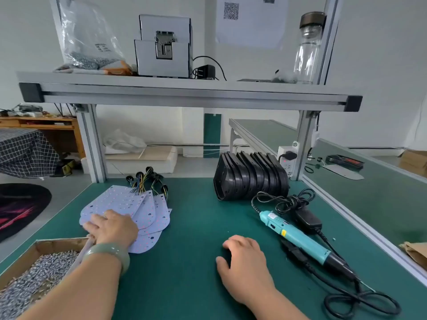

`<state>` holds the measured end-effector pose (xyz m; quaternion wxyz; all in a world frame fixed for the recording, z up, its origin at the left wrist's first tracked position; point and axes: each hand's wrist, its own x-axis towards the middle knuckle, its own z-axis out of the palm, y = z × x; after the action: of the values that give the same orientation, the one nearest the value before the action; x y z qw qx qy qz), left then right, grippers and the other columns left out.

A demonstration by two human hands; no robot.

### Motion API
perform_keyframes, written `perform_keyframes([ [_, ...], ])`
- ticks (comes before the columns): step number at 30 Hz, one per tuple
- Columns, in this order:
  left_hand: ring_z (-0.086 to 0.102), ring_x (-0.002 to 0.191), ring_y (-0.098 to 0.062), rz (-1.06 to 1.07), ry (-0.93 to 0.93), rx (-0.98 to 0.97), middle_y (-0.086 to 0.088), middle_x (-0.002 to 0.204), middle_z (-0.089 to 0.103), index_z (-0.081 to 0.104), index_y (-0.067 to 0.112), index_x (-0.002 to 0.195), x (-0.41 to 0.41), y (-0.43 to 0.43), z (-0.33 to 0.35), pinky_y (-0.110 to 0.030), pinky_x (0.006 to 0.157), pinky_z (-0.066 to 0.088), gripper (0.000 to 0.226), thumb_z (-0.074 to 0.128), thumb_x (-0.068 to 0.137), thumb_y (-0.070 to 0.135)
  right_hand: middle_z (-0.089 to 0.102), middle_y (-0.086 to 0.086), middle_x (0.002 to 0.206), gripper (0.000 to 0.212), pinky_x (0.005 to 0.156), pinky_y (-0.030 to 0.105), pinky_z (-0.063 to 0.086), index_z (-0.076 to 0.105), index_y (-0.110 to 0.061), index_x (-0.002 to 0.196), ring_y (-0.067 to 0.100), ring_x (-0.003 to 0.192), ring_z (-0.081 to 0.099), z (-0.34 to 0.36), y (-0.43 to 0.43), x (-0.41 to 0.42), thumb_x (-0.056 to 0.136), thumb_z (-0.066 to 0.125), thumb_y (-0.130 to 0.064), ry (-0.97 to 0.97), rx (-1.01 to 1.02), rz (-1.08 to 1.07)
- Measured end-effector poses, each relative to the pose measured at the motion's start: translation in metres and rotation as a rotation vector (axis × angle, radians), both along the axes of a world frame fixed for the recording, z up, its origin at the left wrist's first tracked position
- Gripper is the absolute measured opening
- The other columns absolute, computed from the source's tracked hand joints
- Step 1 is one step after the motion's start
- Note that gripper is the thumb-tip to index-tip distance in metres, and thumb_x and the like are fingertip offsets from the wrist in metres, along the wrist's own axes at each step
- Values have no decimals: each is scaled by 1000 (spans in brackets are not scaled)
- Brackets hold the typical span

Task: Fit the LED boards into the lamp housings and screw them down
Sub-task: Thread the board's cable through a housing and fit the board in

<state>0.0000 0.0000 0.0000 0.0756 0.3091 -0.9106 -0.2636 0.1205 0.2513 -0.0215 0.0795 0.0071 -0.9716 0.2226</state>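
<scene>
Several white LED boards [147,211] with coloured wire tails lie fanned out on the green mat at the left. My left hand [113,227] rests flat on top of this pile, fingers spread toward the left. A row of nested black lamp housings [249,179] stands on edge at the back right. A teal electric screwdriver [295,236] lies on the mat to the right, its black cable coiled beside it. My right hand [242,257] rests on the mat in the middle, fingers loosely curled, holding nothing. A cardboard box of screws [39,271] sits at the lower left.
An aluminium shelf [184,93] spans overhead, carrying a grey screw feeder [164,47], a bag of screws [90,38] and a glass bottle [308,47]. A power strip [286,158] hangs on the right post. A second green bench runs off to the right.
</scene>
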Motion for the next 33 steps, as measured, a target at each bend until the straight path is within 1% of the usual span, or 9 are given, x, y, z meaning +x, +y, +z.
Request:
perform_keyframes([
  [5, 3, 143, -40, 96, -67, 44, -23, 155, 13, 29, 1, 144, -18, -11, 13, -49, 116, 11, 56, 37, 100, 34, 37, -16, 135, 37, 105, 30, 25, 44, -30, 125, 13, 130, 23, -4, 1, -6, 93, 38, -47, 7, 6, -12],
  [9, 39, 126, -39, 98, -212, -51, -22, 134, 42, 33, 1, 138, -27, -23, 18, -44, 104, 33, 83, 64, 80, 51, 35, -18, 134, 37, 104, 29, 25, 43, -32, 124, 14, 131, 23, -5, 0, -6, 92, 40, -49, 15, 13, -22],
  [14, 56, 112, -25, -140, -290, -233, -5, 118, 58, 59, 13, 120, -26, -34, 34, -31, 95, 45, 61, 56, 82, 61, 34, -19, 133, 35, 105, 28, 24, 42, -33, 123, 14, 132, 22, -4, -2, -5, 92, 40, -50, 14, 20, -30],
  [18, 57, 108, -33, -47, -10, 123, -21, 110, 61, 60, -5, 111, -27, -27, 44, -39, 95, 44, 29, 44, 96, 14, 33, -20, 134, 36, 105, 28, 23, 42, -34, 124, 13, 132, 22, -4, -1, -5, 92, 39, -51, 19, 17, -35],
  [21, 60, 99, -38, -47, 290, 450, -21, 101, 57, 60, -5, 104, -19, -18, 50, -46, 91, 49, 26, 44, 97, 16, 33, -20, 135, 37, 104, 27, 23, 42, -34, 125, 12, 131, 22, -7, 0, -6, 92, 40, -51, 25, 12, -30],
  [26, 56, 62, -23, -90, 516, 1084, -7, 68, 58, 54, 12, 67, 36, 19, 58, -32, 63, 46, 27, 56, 94, 17, 35, -19, 138, 39, 104, 27, 24, 45, -32, 127, 10, 131, 23, -7, 1, -4, 94, 38, -52, 26, -9, -18],
  [29, 67, 64, -18, -281, 506, 1335, -5, 75, 72, 63, 5, 83, 71, 37, 55, -32, 60, 56, 17, 51, 94, 1, 48, -13, 137, 40, 104, 27, 32, 49, -29, 131, 11, 129, 37, 7, 2, -12, 94, 45, -45, 42, -187, -84],
  [31, 71, 75, -21, -398, 464, 1347, -8, 89, 75, 65, 3, 95, 87, 44, 48, -37, 66, 56, 22, 44, 94, -5, 51, -7, 135, 41, 101, 27, 37, 46, -25, 135, 14, 124, 46, 25, 4, -25, 95, 49, -35, 129, -271, -104],
  [33, 72, 80, -24, -486, 436, 1321, -10, 94, 75, 66, 4, 100, 94, 45, 43, -39, 71, 52, 27, 42, 94, -7, 47, -4, 139, 45, 102, 29, 36, 41, -22, 139, 18, 124, 45, 45, 8, -46, 95, 49, -23, 255, -118, -37],
])
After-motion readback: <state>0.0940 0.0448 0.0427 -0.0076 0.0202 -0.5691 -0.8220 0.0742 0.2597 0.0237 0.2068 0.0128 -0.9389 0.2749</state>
